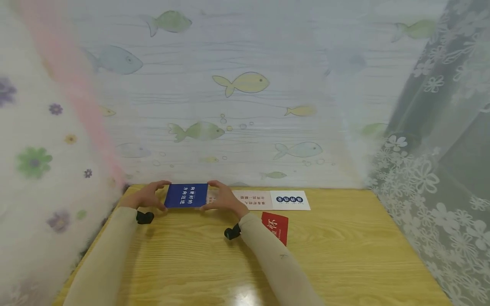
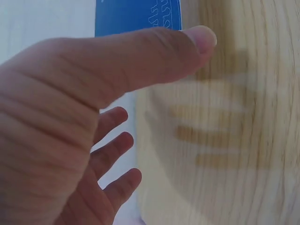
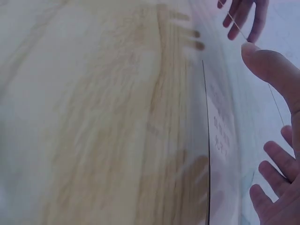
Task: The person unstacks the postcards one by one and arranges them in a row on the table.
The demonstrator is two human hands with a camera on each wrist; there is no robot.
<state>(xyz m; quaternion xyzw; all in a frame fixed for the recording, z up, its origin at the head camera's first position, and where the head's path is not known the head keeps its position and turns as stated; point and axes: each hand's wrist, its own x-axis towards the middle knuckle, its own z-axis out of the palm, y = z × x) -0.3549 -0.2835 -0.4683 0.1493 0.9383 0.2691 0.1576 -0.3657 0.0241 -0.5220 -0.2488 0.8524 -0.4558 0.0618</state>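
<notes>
A blue card [image 1: 186, 195] with white print is held just above the far edge of the wooden table [image 1: 344, 255]. My left hand [image 1: 163, 196] pinches its left edge, forefinger over the top and thumb under the near side. My right hand [image 1: 208, 196] pinches its right edge the same way. The left wrist view shows the left hand [image 2: 159, 65] with its thumb lying across the blue card [image 2: 136, 14] and the other fingers spread. From the right wrist camera the right hand [image 3: 269, 89] has its thumb on the card, which is seen edge-on as a thin line.
Behind the right hand a pale pink card [image 1: 252, 199] and a white card [image 1: 289, 199] with blue marks lie side by side. A red card [image 1: 276, 225] lies nearer, by the right forearm. Fish-patterned sheets and a lace curtain close in the table's back and sides.
</notes>
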